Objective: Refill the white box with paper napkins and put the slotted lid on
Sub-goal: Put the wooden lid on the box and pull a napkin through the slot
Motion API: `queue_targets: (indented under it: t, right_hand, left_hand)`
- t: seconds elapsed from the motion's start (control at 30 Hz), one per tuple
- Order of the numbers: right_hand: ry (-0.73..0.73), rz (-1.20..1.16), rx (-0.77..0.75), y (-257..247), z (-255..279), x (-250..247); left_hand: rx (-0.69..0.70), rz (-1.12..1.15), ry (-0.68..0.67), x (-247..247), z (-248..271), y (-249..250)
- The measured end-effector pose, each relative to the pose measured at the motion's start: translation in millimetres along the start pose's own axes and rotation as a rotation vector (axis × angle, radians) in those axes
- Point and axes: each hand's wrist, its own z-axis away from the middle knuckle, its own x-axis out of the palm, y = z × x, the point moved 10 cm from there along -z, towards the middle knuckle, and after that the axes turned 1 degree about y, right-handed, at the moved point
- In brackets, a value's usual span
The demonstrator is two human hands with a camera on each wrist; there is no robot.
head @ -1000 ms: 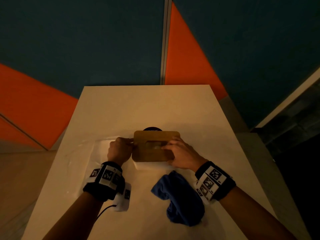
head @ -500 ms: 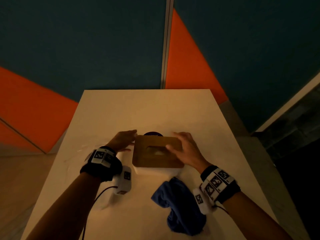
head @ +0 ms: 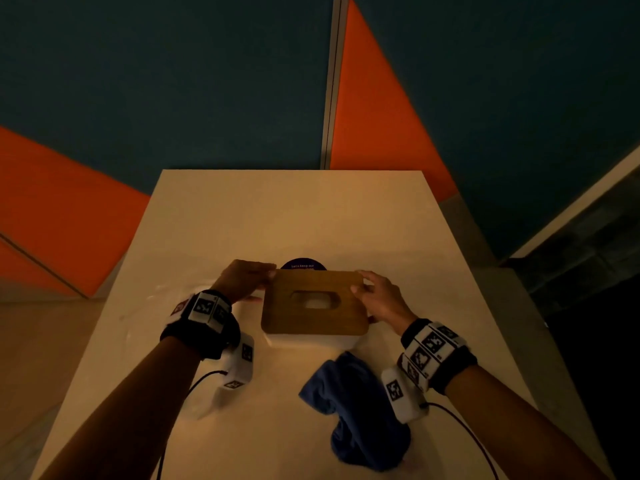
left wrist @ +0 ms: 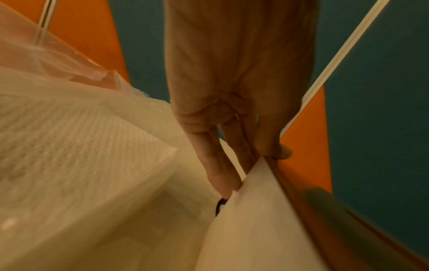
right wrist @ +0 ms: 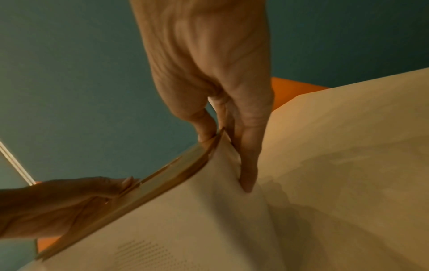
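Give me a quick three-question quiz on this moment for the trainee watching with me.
1. True or false: the wooden lid already lies on the white box.
2. Which hands touch the box and lid? A) left only B) right only C) both
3. Fill in: the blue cloth lies on the table on the ____ side of the box, toward the person.

Key
1. True: the lid covers the box, and white paper shows through its slot.
2. C: the left hand and the right hand hold opposite ends, thumbs on the lid's edge, fingers down the box's sides.
3. Near.
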Motion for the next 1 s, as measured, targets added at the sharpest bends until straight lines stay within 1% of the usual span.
queue_targets:
  t: [0.13, 0.17, 0.2, 0.23, 0.3, 0.33, 0.37, 0.4, 0.43, 0.47, 0.5, 0.57, 0.6, 0.63, 0.67, 0.7, 0.73, 0.77, 0.8, 0.9, 0.93, 0.97, 1.0]
  right_hand:
    - [0.014, 0.012, -0.009, -0.3, 1.2, -2.2]
    - [0.015, 0.051, -0.028, -3.5, 1.9, -2.3]
    - [0.025, 0.116, -0.062, -8.8, 3.7, -1.8]
    - [0.048, 0.200, -0.114, -15.8, 7.5, -0.7]
    - [0.110, 0.399, -0.297, -37.3, 30.0, 6.2]
    - [0.132, 0.494, -0.412, -49.4, 47.4, 13.6]
    - [0.124, 0.561, -0.508, -57.1, 65.6, 23.9]
    - [0.081, 0.606, -0.561, -58.7, 80.6, 36.7]
    - [0.023, 0.635, -0.579, -56.1, 92.9, 48.7]
    - [-0.032, 0.671, -0.565, -48.1, 100.3, 61.0]
    - [-0.038, 0.704, -0.542, -41.1, 103.4, 67.7]
    - [0.033, 0.745, -0.554, -35.4, 105.4, 71.5]
    - [0.055, 0.755, -0.566, -34.3, 105.6, 73.7]
    - [0.042, 0.744, -0.555, -30.0, 104.2, 77.1]
    - [0.025, 0.750, -0.541, -24.9, 103.3, 79.8]
    - [0.028, 0.759, -0.543, -22.1, 102.4, 80.5]
    - [0.044, 0.760, -0.557, -22.3, 102.7, 78.7]
    - [0.046, 0.776, -0.548, -23.6, 105.1, 75.7]
    - [0.064, 0.779, -0.546, -24.3, 105.8, 72.9]
    - [-0.057, 0.711, -0.521, -15.8, 101.7, 82.6]
    - [-0.084, 0.719, -0.507, -13.6, 102.3, 84.1]
    - [-0.081, 0.720, -0.507, -14.6, 103.0, 82.8]
    - [-0.073, 0.719, -0.512, -15.4, 102.8, 80.9]
  left_hand:
    - [0.019, -0.063, 0.088, -6.4, -0.9, 0.6]
    - [0.050, -0.140, 0.105, -7.6, 0.8, 5.2]
    - [0.112, -0.298, 0.126, -7.4, 5.5, 16.5]
    - [0.204, -0.478, 0.165, -5.4, 11.7, 32.6]
    - [0.437, -0.745, 0.232, 8.3, 29.9, 66.9]
    - [0.546, -0.849, 0.207, 22.4, 41.2, 79.9]
    - [0.670, -0.955, 0.159, 42.8, 53.1, 89.5]
    - [0.813, -1.069, 0.088, 66.3, 65.9, 95.7]
    - [0.960, -1.184, 0.016, 88.6, 78.3, 98.8]
    - [1.076, -1.287, -0.044, 105.4, 85.3, 98.0]
    - [1.142, -1.406, -0.106, 117.4, 85.7, 93.1]
    - [1.264, -1.621, -0.183, 133.8, 79.5, 84.2]
    - [1.288, -1.683, -0.224, 139.5, 77.0, 82.8]
    - [1.279, -1.720, -0.266, 143.0, 76.2, 84.0]
    - [1.249, -1.705, -0.305, 145.7, 74.2, 86.4]
    - [1.196, -1.637, -0.339, 148.6, 68.2, 89.2]
    - [1.143, -1.616, -0.366, 151.9, 58.1, 85.9]
    - [1.068, -1.662, -0.388, 153.4, 48.6, 80.1]
    - [0.994, -1.680, -0.387, 153.2, 39.5, 76.9]
    - [0.845, -1.568, -0.394, 150.8, 23.4, 72.5]
    - [0.822, -1.547, -0.403, 150.5, 21.8, 71.6]
    - [0.818, -1.553, -0.403, 149.5, 20.8, 70.3]
    - [0.839, -1.563, -0.390, 148.4, 21.3, 70.3]
